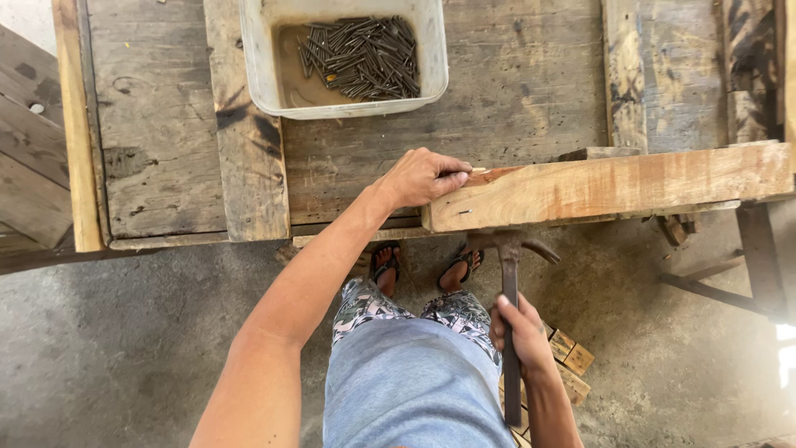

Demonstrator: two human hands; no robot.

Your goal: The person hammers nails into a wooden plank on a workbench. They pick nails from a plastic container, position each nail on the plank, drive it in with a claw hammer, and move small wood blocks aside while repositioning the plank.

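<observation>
My left hand (423, 177) rests on the left end of a reddish wooden plank (613, 187) that lies along the front edge of the workbench (157, 149), fingers pinched at the plank's top corner; a nail there cannot be made out. Below the bench edge my right hand (521, 332) grips the dark handle of a claw hammer (509, 274), whose head points up just under the plank. A nail head shows on the plank's front face (464, 212).
A white plastic tub (259, 75) holding several dark nails (361, 56) sits at the back of the bench. Stacked boards lie on the right (663, 75). Small wood blocks (572, 361) lie on the concrete floor by my sandalled feet (423, 265).
</observation>
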